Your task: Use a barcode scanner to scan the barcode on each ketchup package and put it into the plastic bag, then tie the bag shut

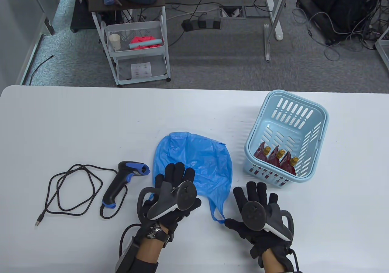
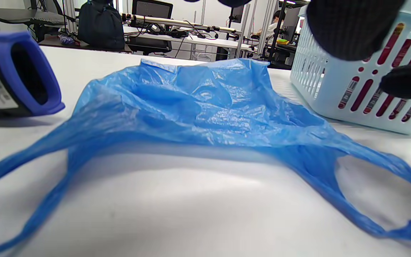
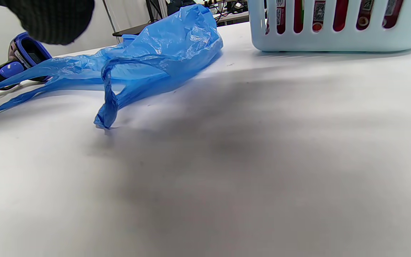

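On the desk [image 1: 60, 118], the blue plastic bag [image 1: 194, 160] lies flat between our hands, handles toward us. Left hand [image 1: 174, 191] hovers spread over it, nearer; right hand [image 1: 258, 212] spread, empty, beside one handle.

Left hand [image 1: 173, 191] covers near-left part of the plastic bag [image 1: 194, 160], contact under it unclear. Ketchup packages [image 1: 278, 159] half hidden by the basket [image 1: 316, 133] wall, barcodes too small to read. Left wrist view: barcode scanner [image 2: 13, 75] cut by left edge, bag handles blurred. Right wrist view: basket cropped at top.
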